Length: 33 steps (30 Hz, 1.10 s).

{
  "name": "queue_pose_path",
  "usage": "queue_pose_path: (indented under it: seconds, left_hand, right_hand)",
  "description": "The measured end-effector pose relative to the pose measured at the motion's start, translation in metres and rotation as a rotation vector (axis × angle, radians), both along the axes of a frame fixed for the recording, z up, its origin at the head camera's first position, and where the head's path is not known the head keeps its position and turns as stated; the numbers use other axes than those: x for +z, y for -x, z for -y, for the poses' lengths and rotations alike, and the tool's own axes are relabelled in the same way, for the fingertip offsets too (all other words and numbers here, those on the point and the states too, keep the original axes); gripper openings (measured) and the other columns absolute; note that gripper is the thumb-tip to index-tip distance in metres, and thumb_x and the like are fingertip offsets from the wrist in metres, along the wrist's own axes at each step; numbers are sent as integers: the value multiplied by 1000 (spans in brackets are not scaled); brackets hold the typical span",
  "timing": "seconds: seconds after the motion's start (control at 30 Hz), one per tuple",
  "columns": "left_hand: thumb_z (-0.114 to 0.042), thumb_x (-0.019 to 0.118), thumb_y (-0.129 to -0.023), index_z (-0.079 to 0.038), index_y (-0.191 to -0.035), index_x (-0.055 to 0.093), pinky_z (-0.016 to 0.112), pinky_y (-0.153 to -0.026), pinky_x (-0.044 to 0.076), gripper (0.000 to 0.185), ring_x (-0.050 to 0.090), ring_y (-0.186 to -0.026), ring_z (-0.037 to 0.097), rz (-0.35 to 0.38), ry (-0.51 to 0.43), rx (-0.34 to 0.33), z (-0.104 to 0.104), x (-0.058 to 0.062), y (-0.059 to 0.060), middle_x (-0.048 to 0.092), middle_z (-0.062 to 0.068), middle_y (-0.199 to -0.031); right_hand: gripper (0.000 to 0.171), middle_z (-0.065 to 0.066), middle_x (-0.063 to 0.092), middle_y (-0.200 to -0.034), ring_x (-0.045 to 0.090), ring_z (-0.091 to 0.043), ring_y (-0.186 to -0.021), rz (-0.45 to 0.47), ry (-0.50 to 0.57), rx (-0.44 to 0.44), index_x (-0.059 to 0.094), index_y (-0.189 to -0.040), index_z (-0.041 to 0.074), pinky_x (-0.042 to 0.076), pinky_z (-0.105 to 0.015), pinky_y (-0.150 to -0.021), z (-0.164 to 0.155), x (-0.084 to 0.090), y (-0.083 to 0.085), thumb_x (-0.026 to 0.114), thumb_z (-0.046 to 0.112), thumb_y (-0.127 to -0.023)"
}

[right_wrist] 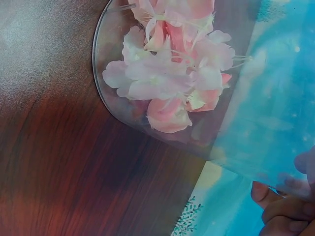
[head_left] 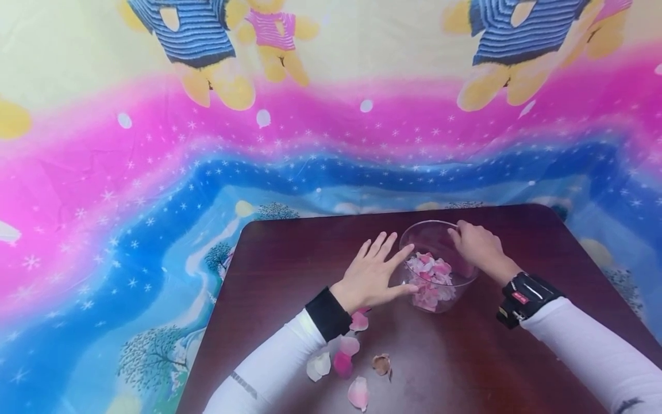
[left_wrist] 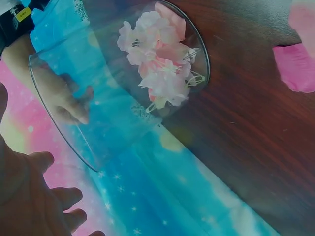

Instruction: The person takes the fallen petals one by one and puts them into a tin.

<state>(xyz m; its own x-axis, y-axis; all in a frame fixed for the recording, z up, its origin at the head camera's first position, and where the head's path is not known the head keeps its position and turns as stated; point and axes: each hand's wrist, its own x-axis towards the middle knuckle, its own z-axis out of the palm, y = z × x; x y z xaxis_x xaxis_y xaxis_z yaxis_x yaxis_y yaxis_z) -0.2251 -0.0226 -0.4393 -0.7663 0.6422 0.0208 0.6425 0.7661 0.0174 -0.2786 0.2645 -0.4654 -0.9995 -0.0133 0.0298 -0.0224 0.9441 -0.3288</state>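
Note:
A clear glass bowl (head_left: pixel 461 292) stands on the dark wooden table, with pink and white petals (head_left: pixel 429 282) heaped in its bottom. My right hand (head_left: pixel 478 244) grips the bowl's far right rim; in the right wrist view its curled fingers (right_wrist: pixel 285 214) lie along the outside of the glass. Beside the bowl's left side is my left hand (head_left: pixel 373 276), fingers spread and holding nothing. Its thumb and index finger overlap the bowl in the head view, while the left wrist view shows the fingers (left_wrist: pixel 69 196) just off the rim.
Loose petals lie on the near part of the table (head_left: pixel 465 356): pink (head_left: pixel 358 394), deep pink (head_left: pixel 342 364) and white (head_left: pixel 318 366). A curled brown petal (head_left: pixel 382 364) lies right of them. Behind the table's far edge hangs a printed cloth (head_left: pixel 336 132).

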Motion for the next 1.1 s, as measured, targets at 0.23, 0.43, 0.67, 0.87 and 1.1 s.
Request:
queue_pose_path:
  seconds: [0.23,0.43,0.67,0.87,1.1]
  left_hand:
    - [-79,38,-93,-41,-162,9,50,-129,16,85,8,-160,27,49,-31,57,21,-8,-4,11,5,-172]
    - [-78,39,-93,-40,-162,12,52,-128,16,83,11,-160,28,75,-51,117,41,-17,-5,15,6,-172]
    - [-76,41,-94,-37,-161,21,52,-127,22,81,21,-158,30,80,8,103,55,-40,-12,23,8,-169]
    - [-74,45,-94,-35,-160,28,51,-123,30,78,29,-155,30,67,48,95,63,-58,-17,31,9,-166]
    - [-67,50,-96,-32,-158,33,51,-120,36,74,35,-152,30,102,42,88,67,-73,-18,35,10,-164]
  right_hand:
    - [34,-12,57,-69,61,-31,-69,2,-3,0,57,-98,2,43,-42,-52,1,1,0,46,33,-106]
    - [34,-11,56,-68,60,-30,-67,-4,-2,2,57,-99,1,42,-40,-51,1,1,-1,46,33,-106]
    - [35,-11,56,-68,60,-29,-66,-3,-9,3,58,-100,1,42,-40,-51,2,1,-1,46,33,-106]
    - [34,-11,56,-68,59,-29,-66,-5,-6,8,58,-101,0,42,-39,-51,2,1,-1,46,32,-106]
    - [34,-12,57,-69,60,-30,-67,4,-8,3,57,-101,1,42,-39,-51,3,1,-1,46,33,-106]
